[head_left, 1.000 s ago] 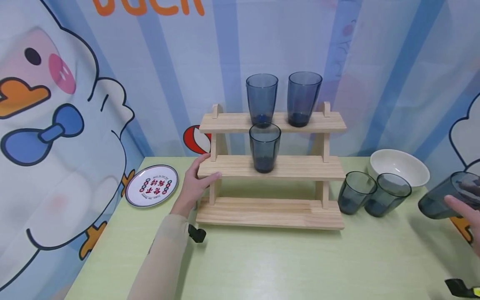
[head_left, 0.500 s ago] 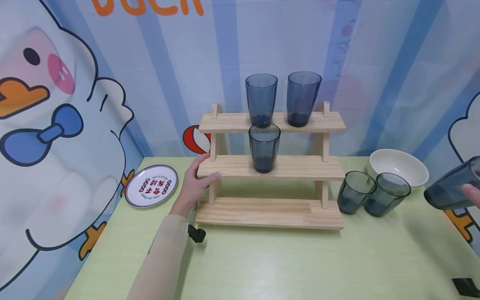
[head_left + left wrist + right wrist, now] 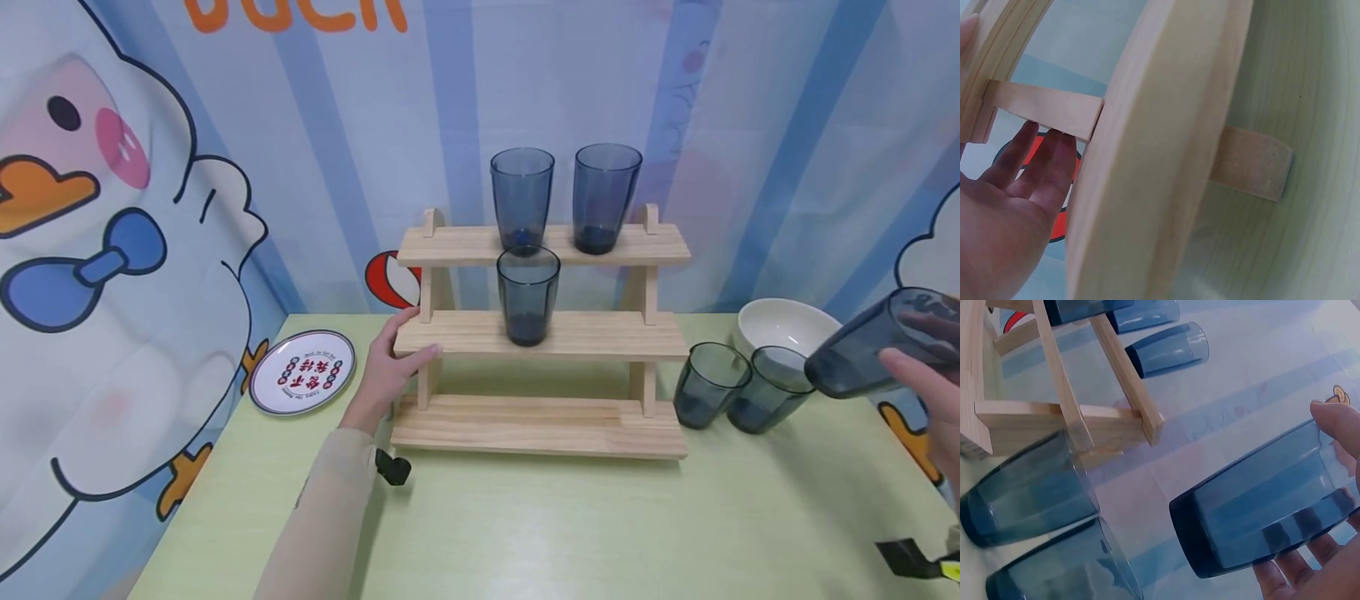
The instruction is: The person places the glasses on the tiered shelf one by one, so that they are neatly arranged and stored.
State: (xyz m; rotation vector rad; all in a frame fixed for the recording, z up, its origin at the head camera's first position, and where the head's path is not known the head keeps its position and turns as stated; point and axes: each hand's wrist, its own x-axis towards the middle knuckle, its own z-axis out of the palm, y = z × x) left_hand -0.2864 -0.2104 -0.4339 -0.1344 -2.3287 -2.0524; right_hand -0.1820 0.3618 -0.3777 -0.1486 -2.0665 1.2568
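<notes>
In the head view, a three-tier wooden shelf [image 3: 600,335] stands at the middle of the table. My left hand [image 3: 386,371] grips its left end at the middle tier; the left wrist view shows the fingers [image 3: 1054,162] curled against an upright. At the right, my right hand [image 3: 933,396] holds a blue-tinted drinking glass [image 3: 855,358] tilted in the air, its base pointing left. Fingers and thumb wrap around it near the rim in the right wrist view. Two glasses stand on the top tier, and another glass [image 3: 528,300] is on the middle tier.
Two more glasses, one a greyish glass [image 3: 708,387], stand close together on the table right of the shelf. A white bowl [image 3: 783,321] sits behind them, partly covered by the held glass. A printed oval plate [image 3: 303,371] lies on the left.
My right hand first moves right with the glass, partly out of view, then comes back left and higher, over the bowl's edge. The left hand stays on the shelf.
</notes>
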